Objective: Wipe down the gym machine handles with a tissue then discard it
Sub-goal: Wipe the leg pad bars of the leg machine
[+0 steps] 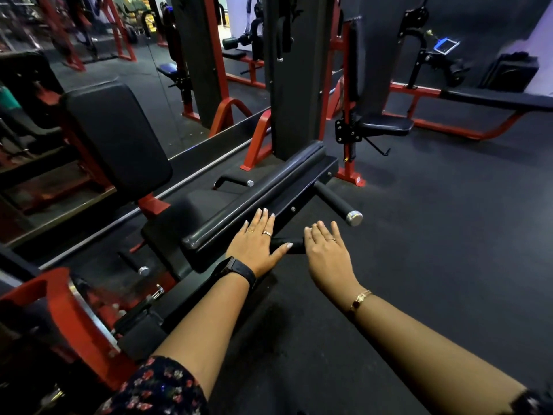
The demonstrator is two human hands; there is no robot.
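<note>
**Flat Hands, No Tissue in Sight**

Both hands lie flat, fingers straight and close together, holding nothing. The left hand (254,247) lays its thumb on the short black round handle (287,245). The right hand (329,253) covers that handle's end at 3 o'clock. A longer black handle with a shiny silver cap (338,202) sticks out at 1 o'clock. No tissue shows. The handles look hard and fixed, so I think a soft, easily torn tissue should wrap round the middle.

Open floor (434,235) spreads right of the far handle (336,200), while the padded bar (257,202) walls off its left.
</note>
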